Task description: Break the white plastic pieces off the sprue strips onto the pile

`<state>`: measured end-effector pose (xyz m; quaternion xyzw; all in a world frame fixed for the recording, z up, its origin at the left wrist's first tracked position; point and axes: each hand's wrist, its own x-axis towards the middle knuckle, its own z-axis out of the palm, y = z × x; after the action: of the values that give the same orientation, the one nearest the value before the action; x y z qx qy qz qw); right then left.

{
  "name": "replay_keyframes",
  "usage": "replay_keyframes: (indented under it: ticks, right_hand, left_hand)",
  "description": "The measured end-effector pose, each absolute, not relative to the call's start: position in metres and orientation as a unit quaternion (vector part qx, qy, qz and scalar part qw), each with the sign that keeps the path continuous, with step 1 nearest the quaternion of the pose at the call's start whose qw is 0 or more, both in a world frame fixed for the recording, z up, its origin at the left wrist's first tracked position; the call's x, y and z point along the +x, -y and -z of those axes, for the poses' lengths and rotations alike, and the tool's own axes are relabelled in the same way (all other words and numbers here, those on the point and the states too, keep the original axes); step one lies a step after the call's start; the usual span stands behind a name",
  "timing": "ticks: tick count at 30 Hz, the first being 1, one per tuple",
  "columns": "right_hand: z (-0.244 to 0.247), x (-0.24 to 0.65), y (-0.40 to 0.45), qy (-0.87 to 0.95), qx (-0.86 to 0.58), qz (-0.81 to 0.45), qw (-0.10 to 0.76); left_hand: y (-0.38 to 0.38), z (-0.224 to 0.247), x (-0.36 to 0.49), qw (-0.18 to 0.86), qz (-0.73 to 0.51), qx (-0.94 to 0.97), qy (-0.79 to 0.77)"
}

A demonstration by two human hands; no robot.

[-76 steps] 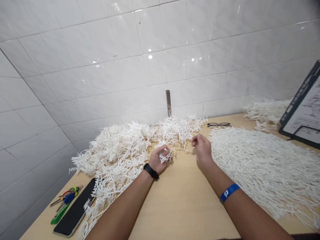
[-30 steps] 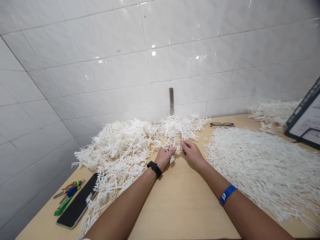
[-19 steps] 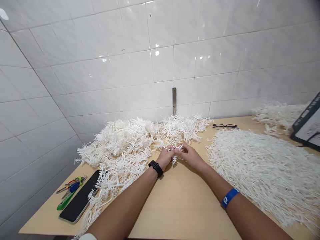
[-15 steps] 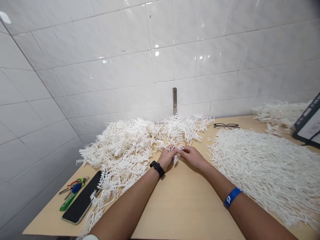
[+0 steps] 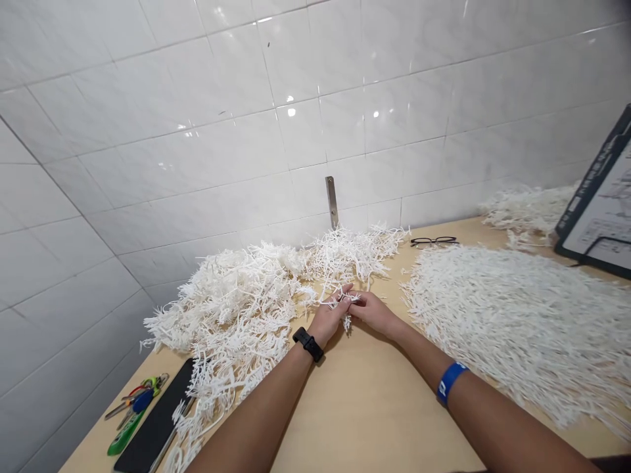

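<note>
My left hand point(image 5: 328, 320) is closed on a small cluster of thin white branching strands point(image 5: 348, 323), part of which hangs below the fingers. Against it, my right hand point(image 5: 372, 311) pinches the same cluster with fingertips pressed together. Just beyond and to the left spreads a tangled heap of white branched strands point(image 5: 241, 295), joined to a smaller tangle point(image 5: 350, 256) near the wall. On the right lies a broad, flat pile of separate short white strands point(image 5: 513, 328). What these strands are made of I cannot tell.
On the left of the wooden table point(image 5: 355, 414) lie a black phone point(image 5: 158, 420), partly under strands, and keys point(image 5: 138, 402) with a green tag. Glasses point(image 5: 434, 242) rest at the back. A dark-framed board point(image 5: 601, 210) stands at right before another white heap point(image 5: 527, 207). A metal bracket point(image 5: 332, 202) is on the tiled wall.
The view has tilted and shifted slightly, so the board at right shows more. My hands stay together on the white cluster, with the right fingers moved closer against the left.
</note>
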<state>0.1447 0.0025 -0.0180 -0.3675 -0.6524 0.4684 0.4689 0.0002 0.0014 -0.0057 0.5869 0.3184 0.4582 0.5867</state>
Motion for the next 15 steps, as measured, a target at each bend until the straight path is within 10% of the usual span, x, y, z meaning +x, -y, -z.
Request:
replay_keyframes:
  ticks: [15]
  right_hand:
    - [0.021,0.132,-0.01,0.703,-0.412,-0.365,0.45]
  left_hand:
    - [-0.008,0.016,0.001,0.639,-0.519,0.483,-0.297]
